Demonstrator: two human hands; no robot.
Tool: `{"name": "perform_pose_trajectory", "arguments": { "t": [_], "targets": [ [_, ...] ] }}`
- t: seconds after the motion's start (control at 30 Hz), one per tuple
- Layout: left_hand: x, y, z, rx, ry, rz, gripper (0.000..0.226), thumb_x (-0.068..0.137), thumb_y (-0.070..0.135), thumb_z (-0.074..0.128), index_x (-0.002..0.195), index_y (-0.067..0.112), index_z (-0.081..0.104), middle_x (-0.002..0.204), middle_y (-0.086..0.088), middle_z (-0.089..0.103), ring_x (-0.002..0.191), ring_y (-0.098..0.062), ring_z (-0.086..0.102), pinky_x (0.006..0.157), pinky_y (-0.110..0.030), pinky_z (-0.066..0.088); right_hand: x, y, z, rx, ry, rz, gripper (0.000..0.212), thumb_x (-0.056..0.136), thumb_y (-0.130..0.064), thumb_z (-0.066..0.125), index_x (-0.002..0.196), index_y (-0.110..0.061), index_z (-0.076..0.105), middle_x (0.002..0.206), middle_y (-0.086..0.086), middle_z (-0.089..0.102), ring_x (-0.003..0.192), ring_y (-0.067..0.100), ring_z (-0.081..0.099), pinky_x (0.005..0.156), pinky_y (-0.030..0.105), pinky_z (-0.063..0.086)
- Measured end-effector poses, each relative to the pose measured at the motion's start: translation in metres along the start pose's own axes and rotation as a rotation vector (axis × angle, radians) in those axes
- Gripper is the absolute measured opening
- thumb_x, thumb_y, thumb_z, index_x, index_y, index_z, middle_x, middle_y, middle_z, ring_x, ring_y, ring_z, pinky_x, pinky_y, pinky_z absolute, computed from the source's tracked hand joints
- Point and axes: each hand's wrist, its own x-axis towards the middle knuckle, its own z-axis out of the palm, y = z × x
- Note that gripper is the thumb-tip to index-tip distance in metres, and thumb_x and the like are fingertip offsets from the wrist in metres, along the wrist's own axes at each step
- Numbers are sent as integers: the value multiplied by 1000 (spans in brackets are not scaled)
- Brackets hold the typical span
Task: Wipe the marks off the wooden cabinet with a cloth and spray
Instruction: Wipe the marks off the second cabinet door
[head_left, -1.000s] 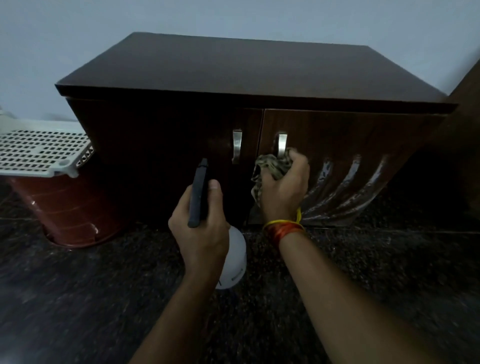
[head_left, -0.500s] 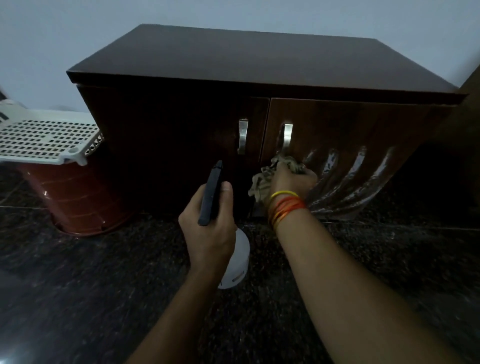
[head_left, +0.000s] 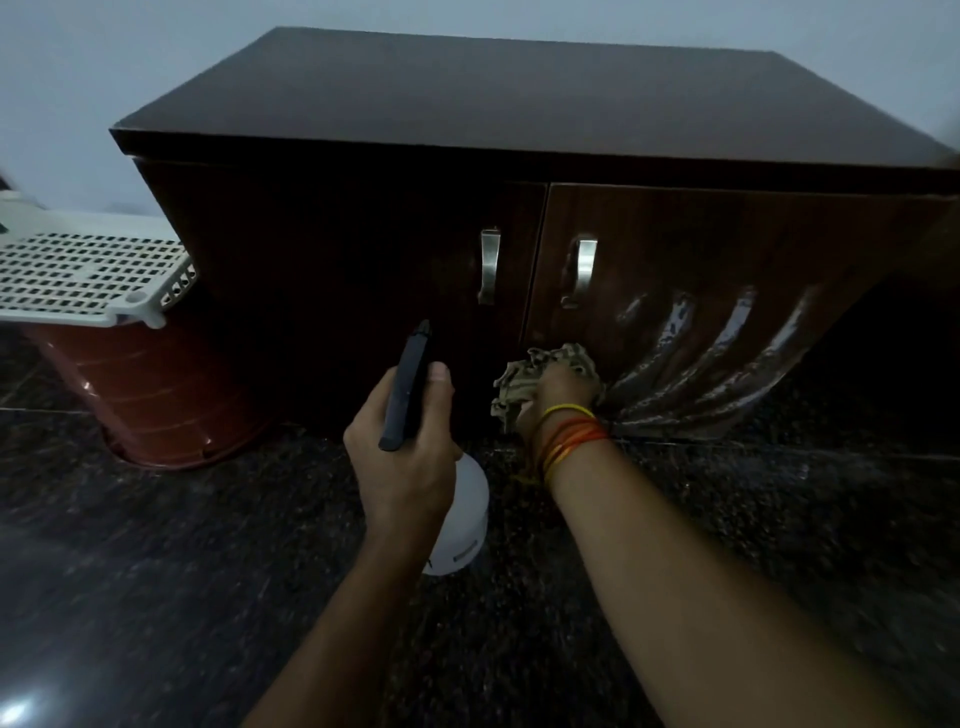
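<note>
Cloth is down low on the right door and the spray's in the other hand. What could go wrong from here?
1. The right hand presses the cloth near the right door's bottom-left corner, while the wet streaks fan out to the right; they may dry as marks if missed.
2. The left hand grips the spray bottle with its nozzle toward the left door; a stray squeeze would wet it.

a reddish brown bucket (head_left: 156, 395) stands on the dark speckled floor (head_left: 156, 571). a white tray with lots of little holes (head_left: 78, 275) sits on top of it. a pale wall (head_left: 78, 78) is behind.
</note>
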Motion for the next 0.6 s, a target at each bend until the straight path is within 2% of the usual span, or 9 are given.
{"name": "perform_pose_trajectory", "arguments": {
  "t": [0.07,0.13,0.2,0.23,0.3,0.33,0.43,0.5,0.6],
  "targets": [
    [1,-2,2,-16,2,-11,21,96,29,54,77,21,59,73,-31,57,48,-35,50,41,-26,43,-11,-12,3,-24,-21,12,26,103,-21,30,96,-13,54,81,3,50,60,13,50,60,25,45],
    [2,-6,5,-13,7,-17,24,98,25,54,77,13,58,73,-32,57,48,-36,51,42,-28,43,-15,-21,9,64,-7,23,34,102,-25,36,72,-13,48,67,7,48,51,19,47,73,36,52],
    [4,-9,7,-5,12,-17,25,98,25,55,78,11,57,74,-32,57,49,-35,51,43,-29,43,-20,-20,12,120,-26,22,33,102,-27,38,78,-9,52,72,13,55,57,23,50,91,48,47],
    [5,-10,8,0,12,-16,24,97,28,55,78,14,58,75,-32,58,49,-33,52,43,-29,43,-16,-17,12,113,-33,28,31,102,-27,37,92,-6,57,88,18,62,65,26,55,94,47,46],
    [6,-12,9,7,9,-21,20,95,32,53,78,22,58,76,-30,59,48,-28,53,43,-26,45,-14,-10,7,115,-26,54,38,104,-23,30,129,-1,48,127,19,55,103,33,59,93,42,45],
    [6,-13,8,9,5,-23,20,96,32,53,79,23,59,76,-30,59,48,-27,54,44,-25,45,-8,-4,3,84,-7,82,41,104,-24,29,134,-2,45,130,15,53,117,32,55,91,42,44],
    [4,-16,7,18,-8,-20,22,99,27,53,82,16,59,76,-31,59,49,-26,54,46,-21,45,15,9,-6,133,5,218,39,102,-35,36,121,-9,56,128,6,55,119,25,53,92,44,42],
    [4,-16,7,18,-16,-17,23,96,32,52,84,15,59,77,-30,59,49,-25,53,47,-20,45,30,14,-9,194,25,291,40,101,-35,37,130,-12,52,141,7,48,128,25,46,103,42,37],
    [6,-17,9,28,-3,-12,21,98,33,52,83,20,59,76,-28,59,48,-25,54,45,-25,45,21,6,-6,317,-43,303,40,103,-32,33,122,-8,58,143,12,46,132,28,43,105,42,34]
  ]
}}
